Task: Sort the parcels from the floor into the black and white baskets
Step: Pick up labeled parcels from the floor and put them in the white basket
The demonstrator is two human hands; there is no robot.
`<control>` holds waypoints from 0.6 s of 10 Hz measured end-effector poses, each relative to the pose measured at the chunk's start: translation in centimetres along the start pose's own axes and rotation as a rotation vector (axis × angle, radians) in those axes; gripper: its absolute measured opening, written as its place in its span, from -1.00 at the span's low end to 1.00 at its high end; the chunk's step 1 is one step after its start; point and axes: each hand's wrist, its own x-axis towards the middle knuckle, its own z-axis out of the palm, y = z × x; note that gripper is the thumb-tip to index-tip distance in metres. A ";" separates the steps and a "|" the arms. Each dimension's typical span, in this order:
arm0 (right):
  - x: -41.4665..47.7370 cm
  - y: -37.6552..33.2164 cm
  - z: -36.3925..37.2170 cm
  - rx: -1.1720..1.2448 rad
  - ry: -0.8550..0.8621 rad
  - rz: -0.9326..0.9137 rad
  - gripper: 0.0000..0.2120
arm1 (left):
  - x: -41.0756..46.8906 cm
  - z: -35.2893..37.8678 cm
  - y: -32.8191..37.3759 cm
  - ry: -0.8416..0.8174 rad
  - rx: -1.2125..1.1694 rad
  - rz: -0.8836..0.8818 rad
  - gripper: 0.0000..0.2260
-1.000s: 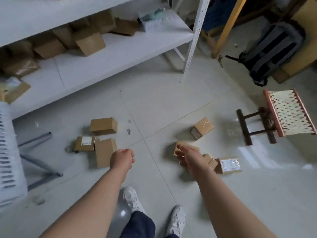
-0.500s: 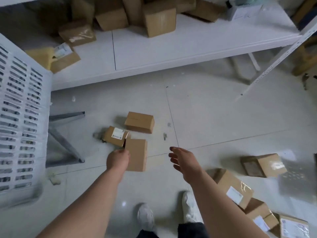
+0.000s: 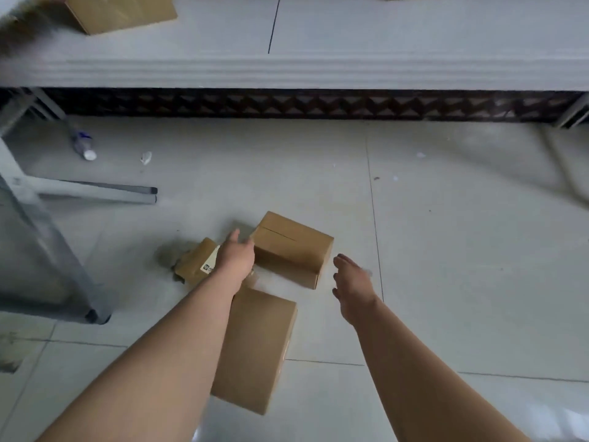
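Three brown cardboard parcels lie together on the floor. The far parcel [image 3: 293, 247] sits in the middle of the view. My left hand [image 3: 237, 255] reaches to its left end with fingers extended, touching or nearly touching it, and holds nothing. A small parcel with a white label [image 3: 196, 263] lies partly under my left wrist. A long plain parcel [image 3: 255, 349] lies nearest, between my forearms. My right hand [image 3: 352, 283] hovers open just right of the far parcel, apart from it. No basket is in view.
A white shelf [image 3: 350, 65] with a parcel [image 3: 118, 11] on it runs across the top. Grey metal stand legs [image 3: 95, 189] occupy the floor at left. A plastic bottle [image 3: 83, 145] lies near them.
The view has dropped closer to the left group of parcels. Both hands have moved forward to either end of the far parcel. The white basket and the right-hand parcels have left the view.
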 end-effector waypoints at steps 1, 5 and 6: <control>3.0 0.8 1.2 0.034 -0.002 -0.036 -0.64 | 3.7 1.5 -0.8 -0.040 0.049 0.015 -0.52; 4.1 0.0 0.8 0.148 -0.027 0.019 -0.75 | 3.0 0.2 -4.0 -0.038 -0.192 -0.016 -0.73; 3.1 0.2 0.8 0.128 -0.058 0.053 -0.67 | 2.0 -1.0 -5.2 0.015 -0.315 -0.071 -0.68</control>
